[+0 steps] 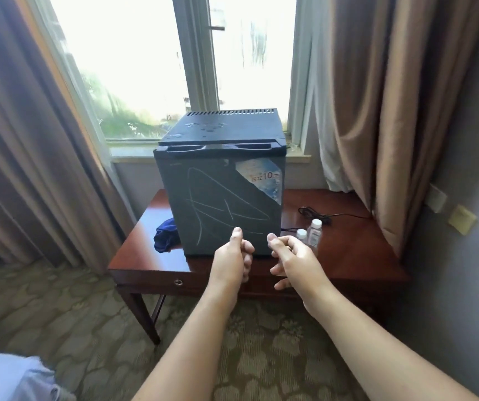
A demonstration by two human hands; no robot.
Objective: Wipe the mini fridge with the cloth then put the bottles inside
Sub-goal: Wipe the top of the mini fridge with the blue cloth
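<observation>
Mini fridge (pixel 220 204): stands upright on the wooden counter (pixel 356 247), in front of the window (pixel 134 68), door closed and facing the camera. The door carries pale scribbled lines (pixel 203 195) across most of its face and a partly torn sticker (pixel 264 176) at the upper right corner. The top panel shows light smears or spots (pixel 203 127); what they are cannot be determined.

Cloth (pixel 165 237): dark blue, bunched, lying on the counter at the fridge's lower left corner, touching or just beside its side wall.

Bottles: two small clear bottles with white caps stand upright on the counter just right of the fridge. The nearer bottle (pixel 301 235) is partly hidden behind the right hand; the farther bottle (pixel 315 231) stands just beside it. A black cable (pixel 316 213) lies on the counter behind them.

Left hand (pixel 232 256): raised before the lower part of the fridge door, thumb pointing up, fingers loosely curled toward the palm, holding nothing. Contact with the door cannot be confirmed.

Right hand (pixel 290 259): level with the left and near it, thumb forward, fingers loosely curled and slightly spread, holding nothing. It touches neither bottle as far as can be seen.

Surroundings: a drawer with a ring pull (pixel 178 282) in the counter's front edge, brown curtains (pixel 377 111) on both sides of the window, patterned carpet (pixel 59 314) below.
</observation>
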